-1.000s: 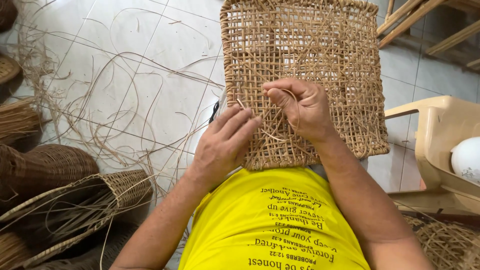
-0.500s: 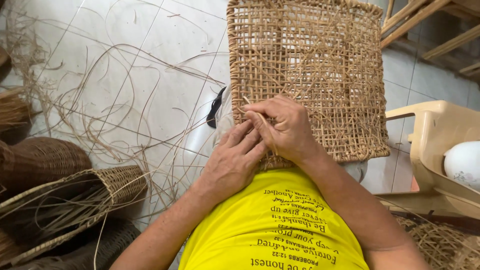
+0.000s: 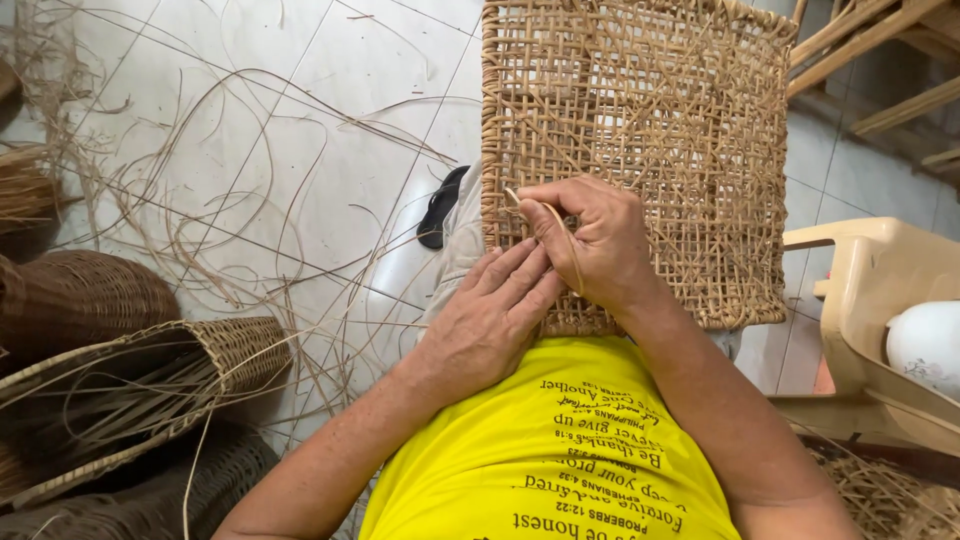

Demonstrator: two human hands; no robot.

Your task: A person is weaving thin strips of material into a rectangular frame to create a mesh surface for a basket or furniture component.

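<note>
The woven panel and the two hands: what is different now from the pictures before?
The right hand slid left along the woven panel, from its middle to the left edge, pinching a thin strand. The left hand followed and lies flat under it. The panel stayed on the lap; the baskets did not move.

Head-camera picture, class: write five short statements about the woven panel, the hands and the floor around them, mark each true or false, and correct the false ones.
1. The right hand pinches a thin cane strand against the woven panel. True.
2. The left hand is lifted well clear of the panel. False: its fingers lie against the panel's lower edge, beside the right hand.
3. Loose cane strips lie scattered over the white tiled floor. True.
4. The panel is a solid sheet of wood. False: it is an open cane weave with gaps showing through.
5. A dark sandal lies on the floor left of the panel. True.
</note>
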